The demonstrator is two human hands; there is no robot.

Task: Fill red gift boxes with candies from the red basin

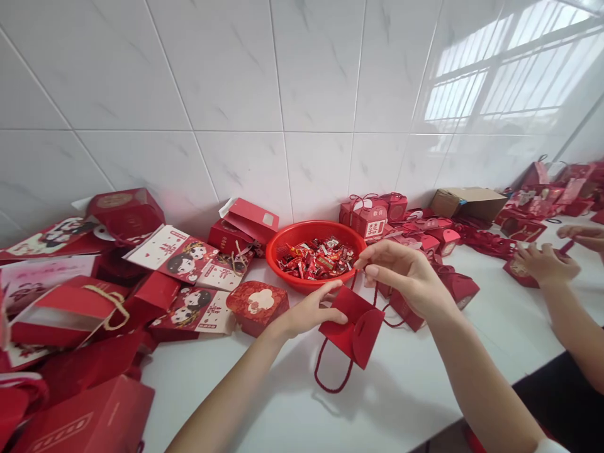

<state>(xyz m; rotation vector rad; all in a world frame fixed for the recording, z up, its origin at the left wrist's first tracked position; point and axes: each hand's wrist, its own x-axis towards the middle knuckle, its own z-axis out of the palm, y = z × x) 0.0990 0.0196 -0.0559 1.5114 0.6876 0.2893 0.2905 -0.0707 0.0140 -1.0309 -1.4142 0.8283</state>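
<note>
1. The small folded red paper box with a rounded flap (pixel 352 308) is held tilted in mid-air over the table, just in front of the basket of sweets.
2. The left hand (pixel 315 313) grasps the box by its side, thumb on the near panel; the right hand (pixel 404 272) pinches the dark-red twisted cord (pixel 332 391) above it.
3. Judging by its shape, the box body is folded; the cord seems unsettled, one loop hanging below and strands running up. Whether sweets are inside cannot be told.
4. Behind sits the round red plastic basket (pixel 270 259), holding red-wrapped sweets (pixel 317 259).
5. Closed red gift boxes (pixel 370 221) stand to the right; open and loosely piled printed cartons (pixel 182 255) fill the left.
6. The glossy white table (pixel 401 384) meets a marbled white tile wall (pixel 236 69) reflecting a barred window. At right, another person's hand (pixel 547 264) touches a red box.
</note>
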